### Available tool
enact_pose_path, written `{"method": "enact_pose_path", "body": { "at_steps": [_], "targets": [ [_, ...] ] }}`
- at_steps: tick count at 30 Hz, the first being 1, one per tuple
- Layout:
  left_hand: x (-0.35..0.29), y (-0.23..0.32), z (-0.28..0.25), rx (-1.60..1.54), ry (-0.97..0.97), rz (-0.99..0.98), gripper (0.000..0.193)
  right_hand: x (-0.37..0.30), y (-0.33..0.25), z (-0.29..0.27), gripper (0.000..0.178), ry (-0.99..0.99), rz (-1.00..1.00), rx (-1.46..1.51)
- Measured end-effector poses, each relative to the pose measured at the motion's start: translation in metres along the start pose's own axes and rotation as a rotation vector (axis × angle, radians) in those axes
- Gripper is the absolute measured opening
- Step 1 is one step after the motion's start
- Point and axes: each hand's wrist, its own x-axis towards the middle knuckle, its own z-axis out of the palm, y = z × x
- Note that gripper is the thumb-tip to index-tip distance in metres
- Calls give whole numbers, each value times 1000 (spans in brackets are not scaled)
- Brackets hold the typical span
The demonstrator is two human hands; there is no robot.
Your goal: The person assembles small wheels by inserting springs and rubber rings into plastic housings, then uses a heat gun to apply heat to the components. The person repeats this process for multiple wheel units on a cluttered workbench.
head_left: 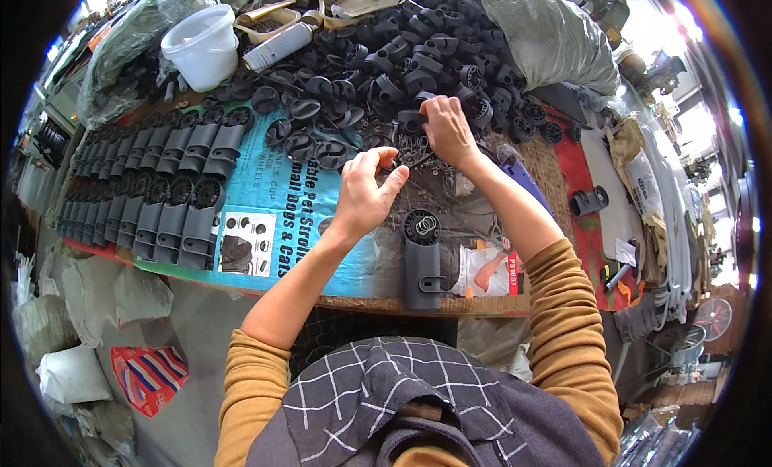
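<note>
Near printed blue sheet (pixel 342 266), my left hand (pixel 366 192) is hovering, thumb apart; if right hand (pixel 450 133) is pinching, I cannot tell. One tray (pixel 250 35) is holding pieces (pixel 267 23).

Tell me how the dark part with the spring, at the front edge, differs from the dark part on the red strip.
The front part has a silver coil spring on its round end; the far-right part shows none. The front part runs up and down the picture; the far-right part lies roughly crosswise on the red strip. Both are dark, and neither is held.
</note>
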Motion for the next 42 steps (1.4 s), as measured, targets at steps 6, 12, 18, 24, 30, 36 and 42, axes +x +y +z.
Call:
{"method": "enact_pose_path", "body": {
  "at_steps": [6, 12, 18, 24, 30, 36, 42],
  "targets": [
    [7, 9, -7, -196, 44, -109, 47, 15, -25, -25, 28, 170, 151, 272],
    [4, 28, -18, -566, -132, -305, 49, -66, -93, -85, 47, -158, 624, 1216],
    [-24, 29, -9, -516, -375, -331, 53, -124, -90, -117, 40, -66, 167, 531],
    [-56, 10, 0, 397, -505, -92, 93, -168, -65, -102, 33, -246, 620, 444],
    [-56, -3, 10, 410, -529, -87, 87, -142, -77, -104, 39, -95, 408, 705],
    [-57, -5, 7, 345, -518, -101, 79, -122, -88, -87, 35, -275, 207, 519],
    [-43, -9, 5, 290, -589, -177, 61, -126, -72, -78, 37, -472, 354, 635]
  ]
}}
